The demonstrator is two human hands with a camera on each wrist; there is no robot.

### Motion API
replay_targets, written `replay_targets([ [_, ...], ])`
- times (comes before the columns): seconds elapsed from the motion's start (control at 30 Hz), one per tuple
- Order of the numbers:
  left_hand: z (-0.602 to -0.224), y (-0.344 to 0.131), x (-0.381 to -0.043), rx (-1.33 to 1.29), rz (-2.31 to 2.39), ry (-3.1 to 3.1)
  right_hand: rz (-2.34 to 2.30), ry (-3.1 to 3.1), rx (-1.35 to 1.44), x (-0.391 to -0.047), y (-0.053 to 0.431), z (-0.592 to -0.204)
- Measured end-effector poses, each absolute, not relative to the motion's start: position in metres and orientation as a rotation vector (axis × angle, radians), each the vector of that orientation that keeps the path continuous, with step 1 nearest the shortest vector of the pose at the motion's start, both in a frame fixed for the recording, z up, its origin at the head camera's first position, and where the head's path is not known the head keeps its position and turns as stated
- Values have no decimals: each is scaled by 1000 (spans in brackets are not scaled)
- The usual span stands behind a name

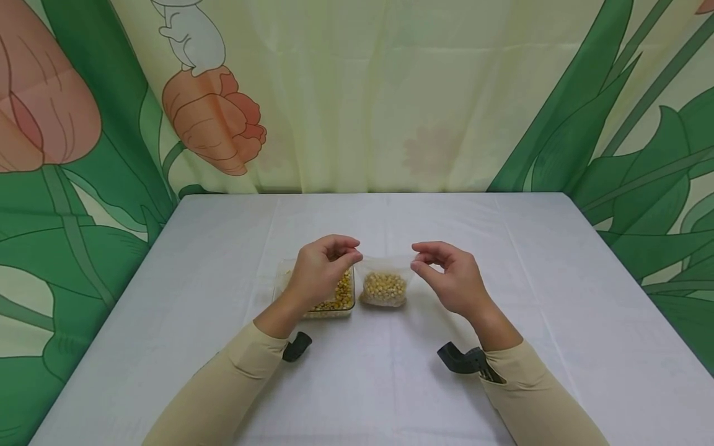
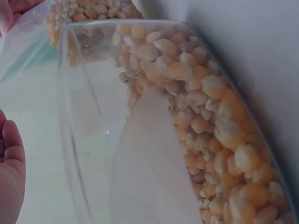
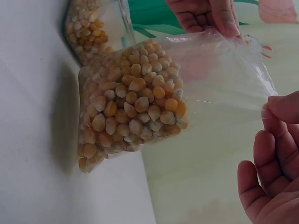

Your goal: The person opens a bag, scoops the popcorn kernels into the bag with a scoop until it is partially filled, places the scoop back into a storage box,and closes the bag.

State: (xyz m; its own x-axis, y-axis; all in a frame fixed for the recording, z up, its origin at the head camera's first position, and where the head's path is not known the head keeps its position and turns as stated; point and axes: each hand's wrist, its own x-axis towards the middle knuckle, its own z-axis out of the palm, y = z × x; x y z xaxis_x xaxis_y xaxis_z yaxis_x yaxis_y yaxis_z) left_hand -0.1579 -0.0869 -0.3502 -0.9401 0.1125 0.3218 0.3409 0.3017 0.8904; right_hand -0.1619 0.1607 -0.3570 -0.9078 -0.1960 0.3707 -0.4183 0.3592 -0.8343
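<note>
A clear plastic bag (image 1: 384,288) of corn kernels stands upright on the table, its lower part full and its top stretched sideways. My left hand (image 1: 325,269) pinches one upper corner between thumb and fingers. The opposite corner is pinched by my right hand (image 1: 450,275); the right wrist view shows thumb and forefinger on the film (image 3: 224,70), the other fingers loosely curled. Just left of the bag sits a clear rectangular container (image 1: 354,291) holding more corn kernels (image 2: 205,121). My left hand and wrist hide part of it in the head view.
A white cloth covers the table (image 1: 390,384). Behind it hangs a printed curtain (image 1: 357,99) with leaves, flowers and a rabbit. Dark wrist-camera mounts (image 1: 465,359) stick out from both beige sleeves (image 1: 223,384).
</note>
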Motion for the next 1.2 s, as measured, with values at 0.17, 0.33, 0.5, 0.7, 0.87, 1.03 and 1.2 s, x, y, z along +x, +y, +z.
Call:
replay_targets([
  [0.17,-349,-86,-160,-408,-1696,-2355,1573,-2378,576,-163,160,-355],
  [0.33,-352,-84,-165,-368,-1712,-2385,1563,-2448,496,-167,160,-357],
  [0.5,-355,-83,-168,-341,-1706,-2407,1553,-2486,452,-172,160,-361],
  [0.7,-353,-84,-166,-354,-1729,-2429,1574,-2490,459,-170,160,-362],
  [0.87,-354,-86,-166,-361,-1783,-2454,1595,-2500,461,-170,160,-364],
  [1.03,-353,-87,-165,-345,-1777,-2476,1620,-2486,482,-171,160,-364],
  [1.2,-351,-89,-164,-347,-1719,-2519,1604,-2487,506,-170,160,-363],
])
